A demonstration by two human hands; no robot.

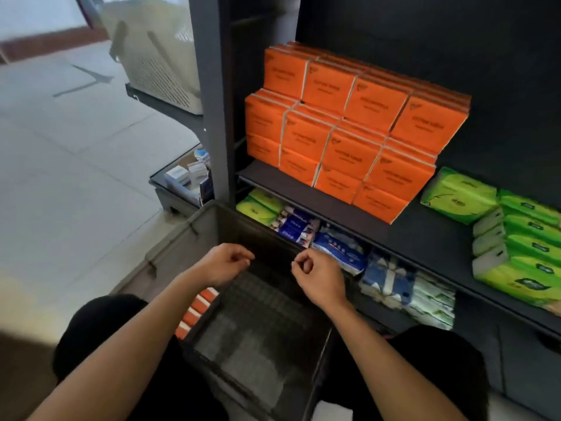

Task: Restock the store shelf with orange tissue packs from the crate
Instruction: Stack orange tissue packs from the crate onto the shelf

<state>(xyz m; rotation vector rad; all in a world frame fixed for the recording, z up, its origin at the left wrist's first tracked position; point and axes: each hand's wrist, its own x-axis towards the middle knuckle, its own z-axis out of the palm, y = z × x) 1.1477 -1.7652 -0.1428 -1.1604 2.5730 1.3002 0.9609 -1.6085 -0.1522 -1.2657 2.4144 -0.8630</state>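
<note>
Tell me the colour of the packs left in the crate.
Orange with white edges, along the crate's left wall; head view.

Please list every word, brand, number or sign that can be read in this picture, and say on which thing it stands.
None can be read with certainty.
orange tissue packs: two dark printed lines, too blurred.
green packs: logos only, unreadable.
blue packs: print too small.
small boxes: blurred.
</note>
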